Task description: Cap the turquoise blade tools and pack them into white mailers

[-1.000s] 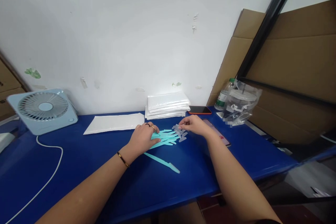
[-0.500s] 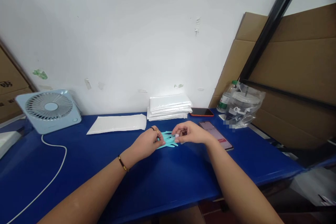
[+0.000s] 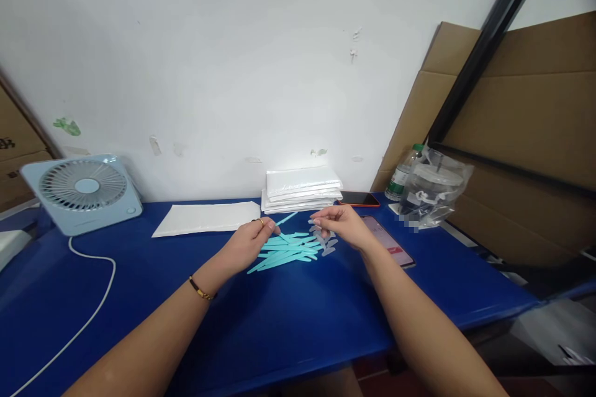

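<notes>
A loose pile of turquoise eyebrow razors (image 3: 286, 255) lies on the blue table, fanned out with blades or narrow ends pointing both ways. My left hand (image 3: 251, 243) is closed at the pile's upper left, with one turquoise razor pinched in its fingertips. Just right of the pile is a small heap of clear plastic caps (image 3: 328, 247). Above that heap my right hand (image 3: 342, 224) pinches a whitish translucent cap (image 3: 313, 221) between thumb and fingers. The razor's held end is partly hidden by my left fingers.
Behind the pile stands a stack of white padded envelopes (image 3: 302, 189), with a single envelope (image 3: 205, 219) to its left. Two phones, one red-edged (image 3: 358, 199) and one lit (image 3: 388, 240), lie right. A fan (image 3: 87, 192), bottle (image 3: 401, 177) and bagged cup (image 3: 433, 189) flank the area.
My hands have moved apart from over the pile, the left one leftwards and the right one up and right. More of the razors and the heap of caps now show.
</notes>
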Tool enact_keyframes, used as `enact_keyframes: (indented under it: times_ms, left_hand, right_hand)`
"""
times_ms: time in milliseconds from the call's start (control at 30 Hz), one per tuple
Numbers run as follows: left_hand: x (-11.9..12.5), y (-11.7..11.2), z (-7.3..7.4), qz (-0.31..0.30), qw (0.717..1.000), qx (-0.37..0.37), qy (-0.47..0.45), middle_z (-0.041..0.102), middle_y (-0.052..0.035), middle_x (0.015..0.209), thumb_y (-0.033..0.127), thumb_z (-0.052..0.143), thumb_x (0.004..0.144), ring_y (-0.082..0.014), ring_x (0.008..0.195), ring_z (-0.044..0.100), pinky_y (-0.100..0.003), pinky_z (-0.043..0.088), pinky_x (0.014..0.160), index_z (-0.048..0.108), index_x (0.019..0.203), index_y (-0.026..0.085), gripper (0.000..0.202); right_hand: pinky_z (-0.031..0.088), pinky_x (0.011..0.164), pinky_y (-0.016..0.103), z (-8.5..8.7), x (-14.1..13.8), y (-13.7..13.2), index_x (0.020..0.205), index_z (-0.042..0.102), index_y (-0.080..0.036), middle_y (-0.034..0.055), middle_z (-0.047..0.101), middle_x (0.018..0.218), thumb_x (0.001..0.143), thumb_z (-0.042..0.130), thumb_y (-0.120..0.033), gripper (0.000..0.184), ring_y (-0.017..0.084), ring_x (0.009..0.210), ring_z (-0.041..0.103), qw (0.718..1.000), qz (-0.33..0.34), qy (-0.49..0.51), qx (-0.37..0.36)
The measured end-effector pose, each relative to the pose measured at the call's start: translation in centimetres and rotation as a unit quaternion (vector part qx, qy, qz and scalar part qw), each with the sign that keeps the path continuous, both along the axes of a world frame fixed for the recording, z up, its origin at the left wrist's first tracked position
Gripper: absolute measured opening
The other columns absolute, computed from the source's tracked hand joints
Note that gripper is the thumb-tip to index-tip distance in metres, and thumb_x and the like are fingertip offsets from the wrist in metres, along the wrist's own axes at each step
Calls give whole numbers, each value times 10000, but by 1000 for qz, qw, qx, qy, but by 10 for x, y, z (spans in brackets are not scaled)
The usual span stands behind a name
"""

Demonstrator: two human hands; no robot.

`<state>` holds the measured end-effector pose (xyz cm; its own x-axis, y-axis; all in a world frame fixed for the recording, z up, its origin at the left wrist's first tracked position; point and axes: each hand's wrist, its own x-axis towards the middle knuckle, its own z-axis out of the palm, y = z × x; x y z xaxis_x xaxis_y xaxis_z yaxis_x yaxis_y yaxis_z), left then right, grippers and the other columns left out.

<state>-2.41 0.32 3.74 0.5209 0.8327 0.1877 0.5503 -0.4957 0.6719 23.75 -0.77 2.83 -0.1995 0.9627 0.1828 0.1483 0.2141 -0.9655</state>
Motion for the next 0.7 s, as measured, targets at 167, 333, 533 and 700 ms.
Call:
enact_keyframes:
  times_ms: [167, 333, 533, 700]
  left_hand:
    - [2, 1, 0, 20, 996, 64, 61, 590, -4, 769, 406, 342, 891, -161, 740, 537, -264, 389, 649, 580, 814, 207, 319]
    - [4, -1, 1, 45, 988, 105, 100, 587, -17, 825, 363, 338, 903, -177, 776, 541, -272, 374, 638, 560, 833, 214, 277]
    - [6, -2, -1, 35, 983, 126, 126, 580, -20, 817, 341, 341, 907, -178, 787, 541, -278, 391, 666, 567, 846, 214, 266]
    - [12, -5, -3, 25, 981, 135, 139, 581, -29, 806, 330, 341, 913, -172, 784, 550, -278, 414, 688, 589, 860, 204, 283]
  right_hand:
    - [524, 557, 256, -5, -12, 0, 876, 671, -123, 49, 675, 695, 722, 667, -448, 359, 132, 564, 638, 999, 7, 51, -19]
    - [433, 410, 191, -7, -16, 0, 741, 643, -132, 7, 637, 612, 719, 681, -414, 286, 81, 421, 556, 999, -12, 47, 7]
    - [433, 423, 190, -9, -23, 0, 751, 645, -136, 2, 635, 616, 723, 671, -425, 291, 86, 433, 569, 999, 7, 44, -6]
    - [431, 443, 185, -11, -38, -3, 757, 657, -130, 12, 640, 618, 729, 661, -433, 304, 95, 470, 592, 999, 30, 26, -14]
